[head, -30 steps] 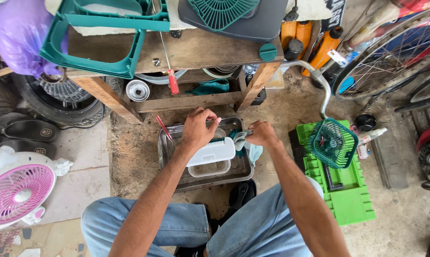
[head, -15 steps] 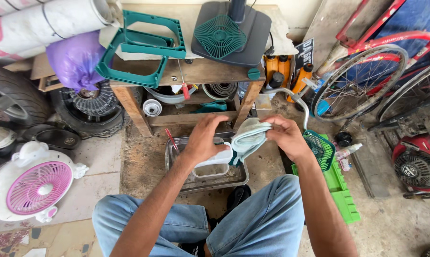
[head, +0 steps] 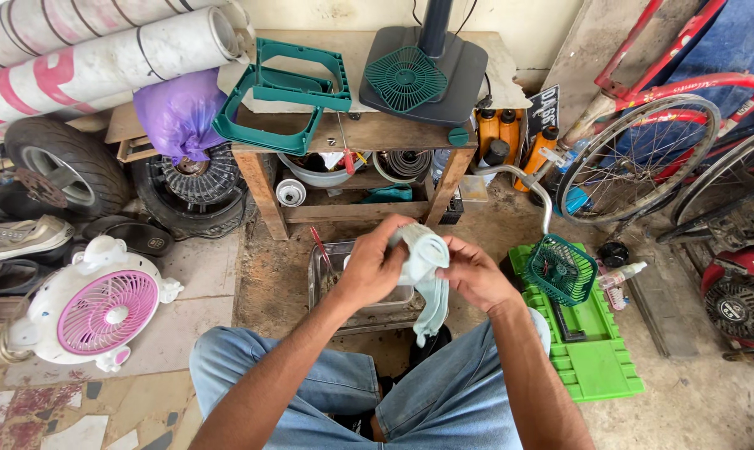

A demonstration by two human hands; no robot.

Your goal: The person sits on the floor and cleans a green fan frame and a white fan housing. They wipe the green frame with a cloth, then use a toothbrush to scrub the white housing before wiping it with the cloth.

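Clutter rings the seated person: a wooden worktop [head: 356,132] carrying green fan frames [head: 281,92] and a grey fan base [head: 423,71], bicycle wheels [head: 635,158] to one side, a white and pink fan [head: 102,312] on the floor. Below the hands lies a metal tray [head: 320,279], beside it a bright green toolbox lid [head: 598,358] with a small green fan grille [head: 563,268]. Held over the tray, a pale blue-green cloth [head: 427,258] sits bunched between both hands. Left hand [head: 377,267] has its grip closed around the upper fold; right hand [head: 470,273] pinches the other side. Cloth looks light, soft and limp, its loose tail hanging; gathering it at the bunched middle likely gives firmest control.
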